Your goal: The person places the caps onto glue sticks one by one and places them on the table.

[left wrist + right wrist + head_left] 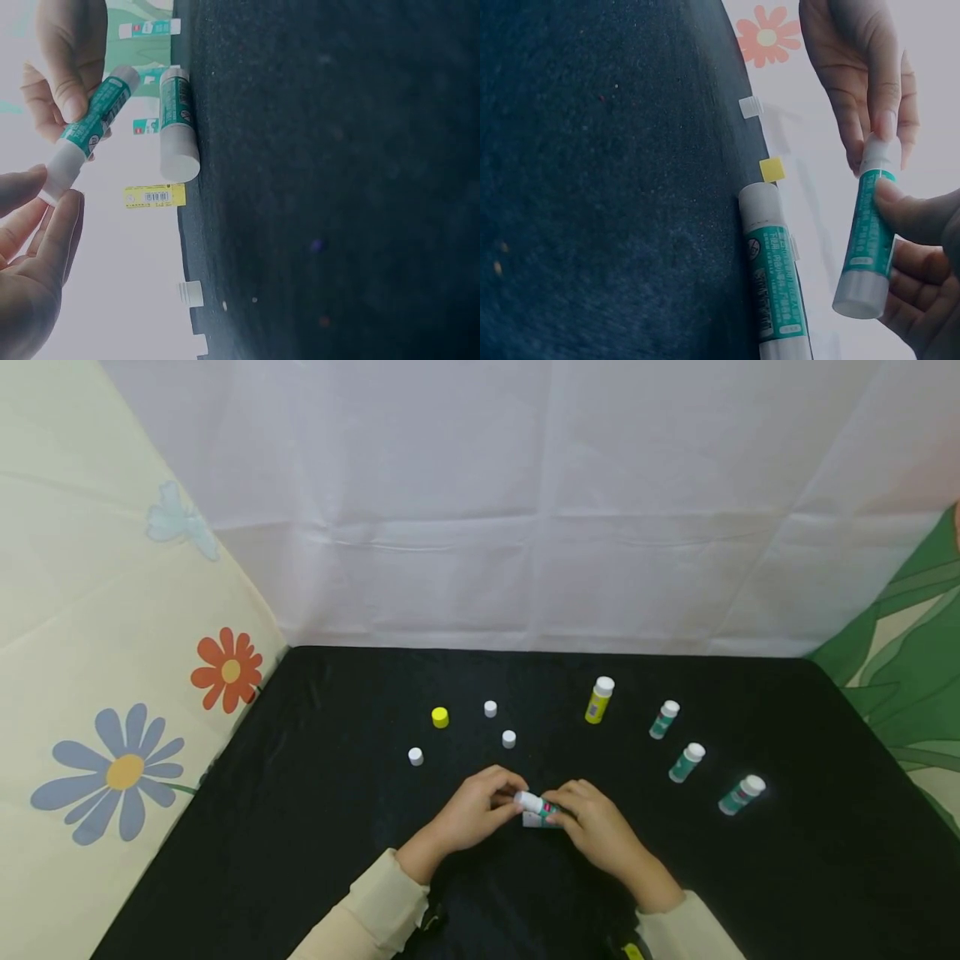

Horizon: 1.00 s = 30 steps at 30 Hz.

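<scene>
A teal-labelled glue stick [546,807] is held between both hands, tilted above the black table. My left hand [476,807] pinches its white cap [877,154] with thumb and fingertips. Round the labelled body [866,229], the thumb and fingers of my right hand [597,828] keep a grip. A second teal glue stick [178,124] with white ends lies on the cloth just below the hands; in the head view the held one partly covers it.
Right of the hands stand a yellow glue stick [598,700] and three teal ones [664,720], all with white tops. On the left sit a yellow cap [440,717] and three small white caps [491,708]. A pale cloth [540,585] hangs behind the black table.
</scene>
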Each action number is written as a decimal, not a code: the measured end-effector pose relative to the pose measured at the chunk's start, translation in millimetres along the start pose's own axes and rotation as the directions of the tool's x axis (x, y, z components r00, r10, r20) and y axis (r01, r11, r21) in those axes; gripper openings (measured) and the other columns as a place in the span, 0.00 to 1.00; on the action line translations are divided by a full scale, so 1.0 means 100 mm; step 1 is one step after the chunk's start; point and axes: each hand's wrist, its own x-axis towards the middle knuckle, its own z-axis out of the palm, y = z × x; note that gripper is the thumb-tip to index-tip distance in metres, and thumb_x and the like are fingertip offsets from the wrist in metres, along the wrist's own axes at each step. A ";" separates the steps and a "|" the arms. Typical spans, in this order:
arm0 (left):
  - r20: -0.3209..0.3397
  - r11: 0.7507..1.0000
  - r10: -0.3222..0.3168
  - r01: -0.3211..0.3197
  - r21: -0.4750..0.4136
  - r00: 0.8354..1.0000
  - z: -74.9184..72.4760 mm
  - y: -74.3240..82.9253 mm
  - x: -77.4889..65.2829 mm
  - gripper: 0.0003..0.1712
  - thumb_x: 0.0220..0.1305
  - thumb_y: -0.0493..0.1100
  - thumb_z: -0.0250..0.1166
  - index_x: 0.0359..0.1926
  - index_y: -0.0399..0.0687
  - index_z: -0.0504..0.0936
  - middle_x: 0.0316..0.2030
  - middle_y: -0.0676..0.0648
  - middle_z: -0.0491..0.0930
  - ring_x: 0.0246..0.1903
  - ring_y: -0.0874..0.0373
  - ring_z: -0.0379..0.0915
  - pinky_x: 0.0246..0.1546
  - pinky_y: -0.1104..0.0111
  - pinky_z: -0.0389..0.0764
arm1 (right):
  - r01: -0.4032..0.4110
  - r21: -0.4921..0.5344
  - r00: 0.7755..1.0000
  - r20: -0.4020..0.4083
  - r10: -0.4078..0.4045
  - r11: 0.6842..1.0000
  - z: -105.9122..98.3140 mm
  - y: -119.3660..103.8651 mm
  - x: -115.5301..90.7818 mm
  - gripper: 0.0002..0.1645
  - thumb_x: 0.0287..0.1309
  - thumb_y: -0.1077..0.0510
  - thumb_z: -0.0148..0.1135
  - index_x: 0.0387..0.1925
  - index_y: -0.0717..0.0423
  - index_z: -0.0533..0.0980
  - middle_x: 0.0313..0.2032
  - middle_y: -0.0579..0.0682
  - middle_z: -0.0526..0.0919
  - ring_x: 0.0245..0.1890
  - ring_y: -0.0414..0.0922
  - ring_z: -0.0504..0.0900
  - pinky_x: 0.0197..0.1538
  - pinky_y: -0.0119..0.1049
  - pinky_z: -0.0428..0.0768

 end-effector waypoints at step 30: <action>0.049 1.000 -0.001 0.001 0.008 0.999 0.03 -0.02 0.01 0.08 0.53 0.31 0.59 0.36 0.39 0.74 0.35 0.48 0.70 0.37 0.62 0.71 0.37 0.79 0.71 | 0.011 0.015 1.000 0.010 -0.011 1.000 -0.02 -0.01 -0.02 0.15 0.33 0.66 0.68 0.31 0.57 0.78 0.28 0.41 0.74 0.29 0.36 0.69 0.31 0.30 0.71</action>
